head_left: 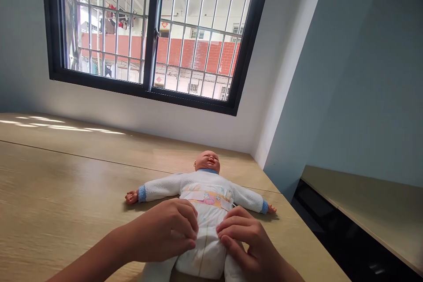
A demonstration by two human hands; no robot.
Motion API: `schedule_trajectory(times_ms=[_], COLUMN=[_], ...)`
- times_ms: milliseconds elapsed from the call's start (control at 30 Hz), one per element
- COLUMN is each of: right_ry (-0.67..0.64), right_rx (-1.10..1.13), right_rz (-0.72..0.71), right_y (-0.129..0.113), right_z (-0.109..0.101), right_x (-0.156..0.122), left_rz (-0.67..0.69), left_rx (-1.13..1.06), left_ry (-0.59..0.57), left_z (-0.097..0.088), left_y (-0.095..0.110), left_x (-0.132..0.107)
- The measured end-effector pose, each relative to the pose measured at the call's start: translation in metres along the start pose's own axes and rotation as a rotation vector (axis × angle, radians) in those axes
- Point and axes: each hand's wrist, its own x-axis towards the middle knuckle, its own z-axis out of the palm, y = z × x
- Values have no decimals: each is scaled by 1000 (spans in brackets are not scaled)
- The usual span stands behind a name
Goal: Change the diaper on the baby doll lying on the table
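Note:
A baby doll point(207, 161) lies on its back on the wooden table, arms spread, in a white fleecy outfit with blue cuffs and collar. Around its hips and belly is a white diaper point(205, 251) with a printed orange and pink waistband. My left hand point(170, 229) is at the diaper's left side, fingers curled and pressed together on its edge. On the opposite edge my right hand point(244, 238) has its fingers bent in, thumb and fingertips pinching the diaper's side. The doll's legs are partly hidden behind my hands and the frame's bottom edge.
The wooden table point(66, 194) reaches back to the wall, with a seam across it and sunlight at far left. A barred window point(152, 35) is above. Beyond the table's right edge stands a second, wood-topped surface point(363, 202) with a black side.

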Motion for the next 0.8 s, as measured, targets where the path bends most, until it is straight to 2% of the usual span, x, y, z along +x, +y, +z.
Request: schedule_trajectory(times_ms=[133,267,333,433,567,800], right_ry=[-5,174,232,151,8,-33], right_rx=[-20,-86,-127,-158,-169,-221], right_rz=[94,98,151,273,372,447], right_y=[-5,3,12,21,23,17], right_z=[-3,1,4,8,10,10], right_x=[1,-6,-11,-15,-13,-8], left_rz=[-117,-168,-172,-217,-280,-285], left_rx=[55,92,129,234,325,350], left_ry=[-41,103,156,109,17,-7], left_z=[1,6,7,7,6,6], left_y=[6,-1,-5,-5,-2,-6], left_x=[0,-3,-4,-5,-4,-3])
